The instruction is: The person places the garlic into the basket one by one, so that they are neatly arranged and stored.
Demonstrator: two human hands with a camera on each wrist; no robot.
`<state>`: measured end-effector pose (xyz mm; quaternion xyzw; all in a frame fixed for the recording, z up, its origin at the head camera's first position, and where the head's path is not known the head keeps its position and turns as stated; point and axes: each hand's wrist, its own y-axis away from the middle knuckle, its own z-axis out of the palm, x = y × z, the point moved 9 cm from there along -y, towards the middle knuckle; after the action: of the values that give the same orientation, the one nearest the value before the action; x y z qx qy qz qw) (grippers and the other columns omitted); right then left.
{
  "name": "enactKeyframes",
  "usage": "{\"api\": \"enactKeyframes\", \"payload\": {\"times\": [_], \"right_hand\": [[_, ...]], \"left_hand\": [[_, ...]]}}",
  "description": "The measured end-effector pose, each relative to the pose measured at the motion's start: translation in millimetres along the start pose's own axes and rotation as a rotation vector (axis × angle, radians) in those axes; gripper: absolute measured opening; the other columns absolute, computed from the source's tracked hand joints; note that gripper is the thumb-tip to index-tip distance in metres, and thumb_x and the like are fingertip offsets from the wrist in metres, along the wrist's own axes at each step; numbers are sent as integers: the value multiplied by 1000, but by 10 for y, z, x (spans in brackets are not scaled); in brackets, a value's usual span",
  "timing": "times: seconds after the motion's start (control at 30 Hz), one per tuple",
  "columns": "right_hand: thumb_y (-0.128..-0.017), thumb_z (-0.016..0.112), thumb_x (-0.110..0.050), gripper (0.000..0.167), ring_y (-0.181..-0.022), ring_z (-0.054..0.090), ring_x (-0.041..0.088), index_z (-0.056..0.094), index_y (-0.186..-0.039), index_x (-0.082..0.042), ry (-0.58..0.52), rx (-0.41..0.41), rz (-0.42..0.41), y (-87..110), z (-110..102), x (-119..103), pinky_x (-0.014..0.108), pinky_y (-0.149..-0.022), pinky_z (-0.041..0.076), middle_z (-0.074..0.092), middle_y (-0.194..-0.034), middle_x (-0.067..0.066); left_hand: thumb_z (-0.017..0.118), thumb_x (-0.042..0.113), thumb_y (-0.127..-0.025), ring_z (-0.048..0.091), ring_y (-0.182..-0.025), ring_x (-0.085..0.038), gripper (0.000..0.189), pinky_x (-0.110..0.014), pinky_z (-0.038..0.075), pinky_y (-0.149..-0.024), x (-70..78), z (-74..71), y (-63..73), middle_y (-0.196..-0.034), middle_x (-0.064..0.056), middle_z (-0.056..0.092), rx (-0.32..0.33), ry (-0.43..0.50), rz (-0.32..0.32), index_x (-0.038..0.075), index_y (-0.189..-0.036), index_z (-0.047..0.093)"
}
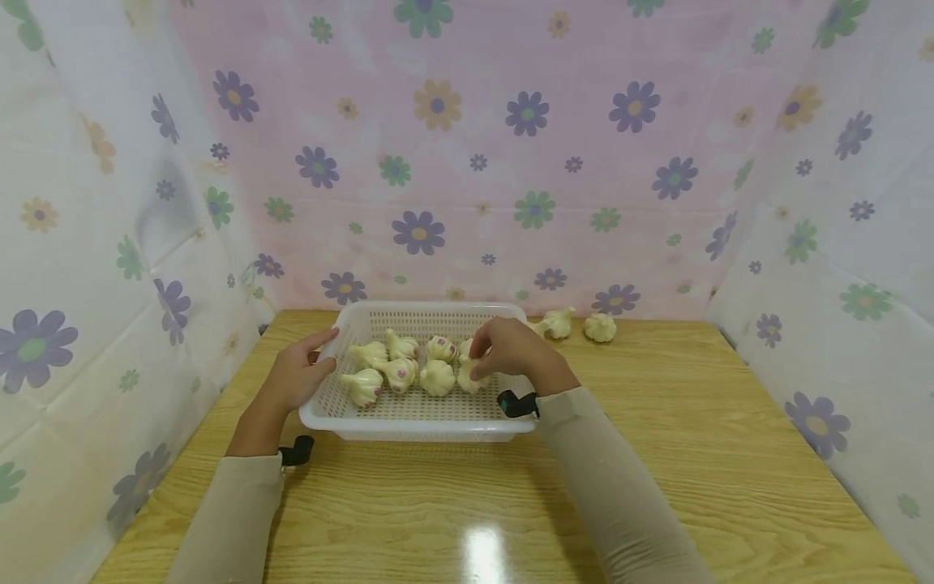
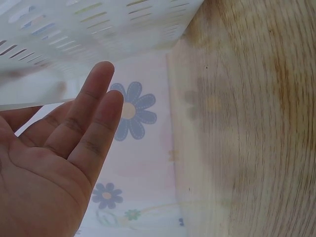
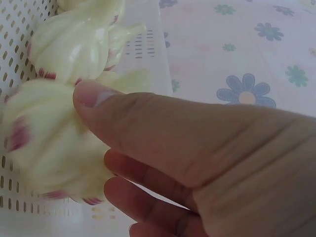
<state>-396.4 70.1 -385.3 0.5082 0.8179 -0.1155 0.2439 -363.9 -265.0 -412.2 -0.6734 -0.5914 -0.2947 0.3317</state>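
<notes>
A white plastic basket (image 1: pixel 409 426) with slotted walls stands on the table, holding several pale garlic bulbs with purple patches. My left hand (image 1: pixel 295 373) holds its left rim; in the left wrist view, fingers (image 2: pixel 94 108) extend along the outside of the basket wall (image 2: pixel 113 34). Inside the basket's right half, my right hand (image 1: pixel 511 349) pinches a garlic bulb (image 1: pixel 470 377). The right wrist view shows the thumb (image 3: pixel 113 113) on this garlic bulb (image 3: pixel 49 138), with the other fingers curled below. More garlic (image 3: pixel 74 42) lies right beside it.
Behind the basket's right end, on the wooden table (image 1: pixel 657 422), lie a garlic bulb (image 1: pixel 559 323), another partly hidden by the right hand, and a separate bulb (image 1: pixel 600 328) further right. Flowered cloth (image 1: pixel 481 162) hangs at the back and both sides.
</notes>
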Motion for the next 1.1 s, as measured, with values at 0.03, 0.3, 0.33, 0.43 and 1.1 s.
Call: {"api": "enactKeyframes", "payload": {"times": [0.03,0.3,0.33,0.43,1.1], "right_hand": [[-80,90,-29,20,-94,68,16,78,-96,-25,5,-3,2,-2,5,1,41,-87,59,74,-101,-8],[-80,90,-30,20,-89,67,14,78,-95,-27,31,-5,10,-11,12,18,41,-84,59,73,-98,-10],[-80,90,-31,20,-89,67,14,78,-96,-27,31,-5,10,-11,13,19,41,-84,59,73,-99,-10],[-80,90,-31,21,-90,67,14,79,-98,-28,20,-9,7,-14,20,15,41,-86,59,74,-100,-10],[-85,86,-29,14,-95,69,14,82,-98,-29,-34,2,-37,-15,23,-20,39,-85,59,76,-105,-9]], "left_hand": [[56,20,-99,75,-96,-34,63,-38,64,-64,-1,-2,0,-140,-35,58,0,1,1,16,-160,41],[55,19,-99,75,-96,-34,62,-37,64,-64,13,1,-3,-141,-35,57,1,2,12,14,-160,42],[55,19,-99,75,-95,-34,62,-37,64,-64,11,1,-3,-141,-35,57,1,1,10,15,-160,42],[55,19,-99,75,-93,-33,62,-37,64,-63,12,-1,-1,-140,-36,58,0,3,8,15,-160,41],[56,20,-99,75,-94,-33,62,-37,64,-63,12,-1,16,-140,-35,58,2,12,-6,16,-160,42]]}}
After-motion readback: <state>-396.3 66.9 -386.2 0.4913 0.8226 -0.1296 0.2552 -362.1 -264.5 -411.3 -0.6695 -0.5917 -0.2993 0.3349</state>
